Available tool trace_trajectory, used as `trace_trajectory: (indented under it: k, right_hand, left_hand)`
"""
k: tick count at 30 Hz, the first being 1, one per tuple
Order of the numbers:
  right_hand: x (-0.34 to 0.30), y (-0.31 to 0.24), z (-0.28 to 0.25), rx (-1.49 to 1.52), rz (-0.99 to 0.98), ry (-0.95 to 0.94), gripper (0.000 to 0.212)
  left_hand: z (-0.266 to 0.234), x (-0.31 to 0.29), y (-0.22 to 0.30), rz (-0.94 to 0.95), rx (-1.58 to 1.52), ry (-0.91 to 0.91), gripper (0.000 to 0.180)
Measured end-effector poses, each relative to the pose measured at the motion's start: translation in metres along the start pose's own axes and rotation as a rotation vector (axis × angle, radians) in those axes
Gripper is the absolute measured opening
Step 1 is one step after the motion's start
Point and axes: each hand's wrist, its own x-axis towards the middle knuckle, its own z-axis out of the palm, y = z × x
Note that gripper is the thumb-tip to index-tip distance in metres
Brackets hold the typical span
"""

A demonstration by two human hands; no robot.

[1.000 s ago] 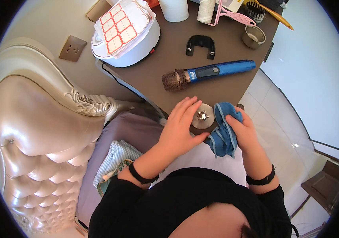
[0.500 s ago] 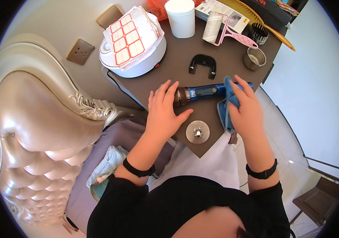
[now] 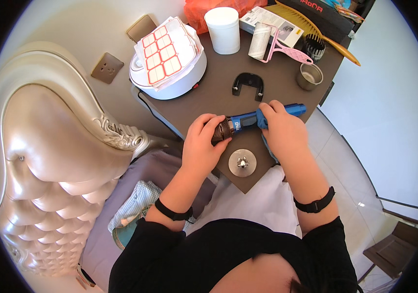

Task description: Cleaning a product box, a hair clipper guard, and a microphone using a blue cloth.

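A blue microphone [image 3: 295, 110] with a bronze mesh head lies across the grey-brown tabletop [image 3: 204, 97]. Closed around its mesh head is my left hand [image 3: 200, 144], thumb on the near side and fingers on the far side. My right hand [image 3: 287, 131] pinches a blue cloth [image 3: 261, 119] against the middle of the microphone's body; part of the cloth hangs below the hand. Nearer to me, between my wrists, sits a round metal disc [image 3: 238, 168] with a shiny pronged centre. Beyond the microphone lies a black U-shaped piece [image 3: 248, 79].
Farther back stand a white appliance [image 3: 184, 87] topped with label sheets, a white canister [image 3: 222, 31], a pink lint roller [image 3: 289, 51], a small metal cup [image 3: 309, 77], a black comb-like piece [image 3: 314, 46] and a yellow brush [image 3: 343, 50]. The table corner points toward me; a tufted headboard [image 3: 47, 141] is left.
My left hand has closed around the mesh head. My right hand has moved left along the microphone with the cloth and now presses it to the body. The view has shifted slightly.
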Motion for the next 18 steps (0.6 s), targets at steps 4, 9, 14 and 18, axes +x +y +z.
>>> trace_trajectory:
  k: [4, 9, 14, 18]
  right_hand:
    - [-0.015, 0.0, -0.011, -0.02, -0.052, -0.008, 0.052]
    - [-0.051, -0.01, -0.045, 0.088, -0.017, 0.079, 0.052]
    - [-0.107, -0.02, -0.075, 0.412, -0.009, 0.2, 0.044]
    - [-0.156, -0.033, -0.088, 0.892, 0.158, 0.032, 0.037]
  left_hand:
    - [-0.01, -0.006, 0.004, 0.223, 0.051, 0.093, 0.063]
    - [-0.007, -0.033, 0.011, 0.263, -0.533, 0.354, 0.09]
    - [-0.035, -0.063, 0.029, 0.36, -0.359, -0.052, 0.081]
    - [-0.029, -0.094, 0.058, 0.274, -0.786, -0.442, 0.066]
